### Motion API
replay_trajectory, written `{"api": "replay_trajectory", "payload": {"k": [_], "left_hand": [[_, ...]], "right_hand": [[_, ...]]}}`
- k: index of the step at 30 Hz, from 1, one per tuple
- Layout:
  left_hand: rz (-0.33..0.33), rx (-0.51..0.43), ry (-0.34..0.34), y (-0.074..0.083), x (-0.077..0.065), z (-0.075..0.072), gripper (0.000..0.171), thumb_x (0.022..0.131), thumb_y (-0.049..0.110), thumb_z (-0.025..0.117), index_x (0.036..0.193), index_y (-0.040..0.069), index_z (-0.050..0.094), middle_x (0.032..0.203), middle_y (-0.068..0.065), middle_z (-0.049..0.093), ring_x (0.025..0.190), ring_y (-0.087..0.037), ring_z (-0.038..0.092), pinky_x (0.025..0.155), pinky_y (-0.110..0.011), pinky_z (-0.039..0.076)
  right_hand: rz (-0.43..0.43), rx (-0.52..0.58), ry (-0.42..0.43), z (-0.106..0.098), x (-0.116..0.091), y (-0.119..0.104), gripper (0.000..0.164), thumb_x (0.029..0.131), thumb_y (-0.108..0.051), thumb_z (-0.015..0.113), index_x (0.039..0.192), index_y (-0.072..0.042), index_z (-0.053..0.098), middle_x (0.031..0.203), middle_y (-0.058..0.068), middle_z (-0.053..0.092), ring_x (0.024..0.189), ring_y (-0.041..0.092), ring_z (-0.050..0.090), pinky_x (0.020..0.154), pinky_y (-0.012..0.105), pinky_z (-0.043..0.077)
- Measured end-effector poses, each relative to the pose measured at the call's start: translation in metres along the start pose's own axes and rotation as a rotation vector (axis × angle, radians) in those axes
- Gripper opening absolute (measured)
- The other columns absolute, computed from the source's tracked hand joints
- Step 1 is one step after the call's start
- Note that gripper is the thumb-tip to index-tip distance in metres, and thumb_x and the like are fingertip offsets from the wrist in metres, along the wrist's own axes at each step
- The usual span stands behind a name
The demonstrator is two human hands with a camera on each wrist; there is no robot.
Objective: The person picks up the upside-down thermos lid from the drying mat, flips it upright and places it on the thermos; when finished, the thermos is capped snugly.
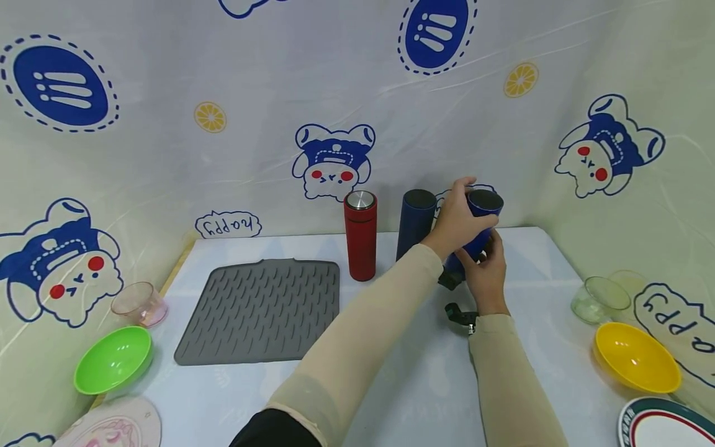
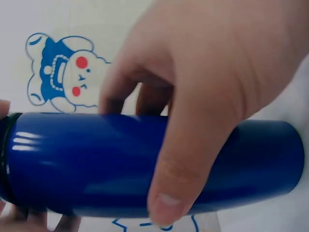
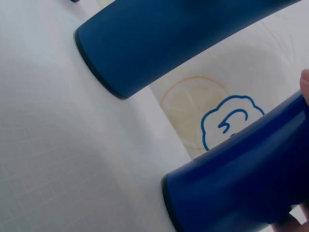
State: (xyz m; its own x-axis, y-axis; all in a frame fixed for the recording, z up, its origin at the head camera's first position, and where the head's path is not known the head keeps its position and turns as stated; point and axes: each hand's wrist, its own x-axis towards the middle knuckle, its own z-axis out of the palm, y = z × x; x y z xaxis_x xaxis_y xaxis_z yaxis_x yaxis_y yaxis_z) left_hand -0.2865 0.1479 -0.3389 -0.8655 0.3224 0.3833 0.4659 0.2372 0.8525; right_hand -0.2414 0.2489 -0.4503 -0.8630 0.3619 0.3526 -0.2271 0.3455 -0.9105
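A shiny blue thermos (image 1: 476,244) with a black top stands at the back right, both hands around it. My left hand (image 1: 459,218) grips its upper part just under the top, thumb across the front. Lower down, my right hand (image 1: 487,273) holds the body; its thumb lies across the blue surface in the left wrist view. To the left stands a darker navy thermos (image 1: 414,223), apart from the held one. A red thermos (image 1: 360,239) with a steel top is further left. Whether the held thermos's base touches the table cannot be told.
A grey ridged mat (image 1: 268,313) lies left of centre on the white table (image 1: 413,385). Along the left are a pink glass (image 1: 139,304), a green bowl (image 1: 114,360) and a pink plate (image 1: 120,425). On the right sit a greenish glass (image 1: 600,301), a yellow bowl (image 1: 637,357) and a rimmed plate (image 1: 670,425).
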Motion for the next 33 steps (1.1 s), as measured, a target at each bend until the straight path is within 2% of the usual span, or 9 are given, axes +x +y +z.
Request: {"api": "replay_trajectory", "payload": {"k": [4, 7, 13, 17, 20, 23, 26, 29, 33], "left_hand": [[0.0, 0.079, -0.049, 0.003, 0.002, 0.0, 0.089, 0.076, 0.035, 0.076, 0.146, 0.028, 0.021, 0.137, 0.005, 0.034, 0.115, -0.007, 0.038, 0.086, -0.024, 0.042], [0.001, 0.125, -0.011, 0.003, 0.002, 0.0, 0.093, 0.071, 0.042, 0.08, 0.145, 0.027, 0.024, 0.135, 0.005, 0.035, 0.115, -0.006, 0.036, 0.086, -0.02, 0.041], [-0.006, 0.047, -0.058, -0.001, 0.001, -0.004, 0.091, 0.072, 0.027, 0.08, 0.144, 0.03, 0.024, 0.137, 0.006, 0.039, 0.112, -0.005, 0.043, 0.085, -0.023, 0.044], [-0.015, 0.139, -0.038, -0.001, 0.002, -0.002, 0.099, 0.065, 0.039, 0.085, 0.144, 0.029, 0.025, 0.132, 0.006, 0.039, 0.115, -0.005, 0.038, 0.087, -0.022, 0.042], [-0.036, 0.088, 0.002, -0.003, 0.002, -0.002, 0.094, 0.064, 0.037, 0.086, 0.14, 0.027, 0.033, 0.123, 0.007, 0.046, 0.106, -0.003, 0.046, 0.083, -0.019, 0.045], [-0.02, 0.051, -0.033, -0.005, 0.002, -0.004, 0.087, 0.07, 0.027, 0.084, 0.14, 0.026, 0.034, 0.125, 0.007, 0.047, 0.105, -0.004, 0.049, 0.084, -0.022, 0.045], [0.004, 0.116, -0.08, -0.004, 0.001, -0.005, 0.088, 0.072, 0.033, 0.08, 0.143, 0.028, 0.029, 0.133, 0.007, 0.039, 0.112, -0.006, 0.04, 0.086, -0.024, 0.043], [0.014, 0.155, -0.062, -0.003, 0.001, -0.004, 0.09, 0.069, 0.044, 0.08, 0.143, 0.027, 0.03, 0.135, 0.007, 0.036, 0.115, -0.005, 0.036, 0.087, -0.022, 0.041], [0.017, 0.083, -0.062, -0.003, 0.0, -0.002, 0.083, 0.075, 0.037, 0.079, 0.143, 0.028, 0.032, 0.13, 0.009, 0.045, 0.11, -0.003, 0.045, 0.085, -0.021, 0.044]], "right_hand": [[-0.028, 0.014, -0.001, -0.001, -0.003, -0.006, 0.074, 0.085, -0.03, 0.07, 0.145, -0.032, 0.027, 0.14, -0.001, 0.04, 0.124, 0.016, 0.041, 0.102, 0.042, 0.033], [-0.045, 0.056, -0.012, -0.001, -0.007, -0.016, 0.073, 0.086, -0.024, 0.07, 0.146, -0.026, 0.028, 0.141, 0.005, 0.039, 0.126, 0.02, 0.039, 0.102, 0.045, 0.032], [-0.045, 0.048, -0.027, 0.001, -0.014, -0.029, 0.073, 0.086, -0.026, 0.07, 0.145, -0.03, 0.028, 0.141, 0.001, 0.039, 0.126, 0.02, 0.04, 0.102, 0.045, 0.033], [-0.048, 0.036, -0.01, 0.001, -0.007, -0.011, 0.072, 0.086, -0.025, 0.07, 0.144, -0.033, 0.028, 0.14, 0.0, 0.041, 0.126, 0.018, 0.04, 0.102, 0.044, 0.033], [-0.011, 0.03, -0.009, 0.002, -0.001, 0.003, 0.076, 0.084, -0.031, 0.071, 0.145, -0.035, 0.025, 0.142, -0.004, 0.038, 0.127, 0.014, 0.038, 0.104, 0.041, 0.031], [-0.006, 0.015, -0.007, 0.003, -0.001, 0.005, 0.078, 0.083, -0.035, 0.071, 0.145, -0.036, 0.024, 0.144, -0.006, 0.036, 0.127, 0.014, 0.037, 0.104, 0.041, 0.03], [-0.039, 0.032, -0.006, 0.001, -0.003, -0.002, 0.075, 0.084, -0.03, 0.071, 0.145, -0.033, 0.027, 0.142, -0.002, 0.039, 0.125, 0.019, 0.04, 0.101, 0.046, 0.032], [-0.064, 0.057, -0.009, -0.001, -0.007, -0.016, 0.072, 0.086, -0.023, 0.07, 0.145, -0.028, 0.029, 0.14, 0.003, 0.041, 0.126, 0.021, 0.04, 0.101, 0.048, 0.033], [-0.053, 0.032, -0.019, -0.003, -0.013, -0.029, 0.073, 0.087, -0.026, 0.069, 0.146, -0.025, 0.026, 0.142, 0.004, 0.038, 0.127, 0.019, 0.038, 0.103, 0.044, 0.031]]}}
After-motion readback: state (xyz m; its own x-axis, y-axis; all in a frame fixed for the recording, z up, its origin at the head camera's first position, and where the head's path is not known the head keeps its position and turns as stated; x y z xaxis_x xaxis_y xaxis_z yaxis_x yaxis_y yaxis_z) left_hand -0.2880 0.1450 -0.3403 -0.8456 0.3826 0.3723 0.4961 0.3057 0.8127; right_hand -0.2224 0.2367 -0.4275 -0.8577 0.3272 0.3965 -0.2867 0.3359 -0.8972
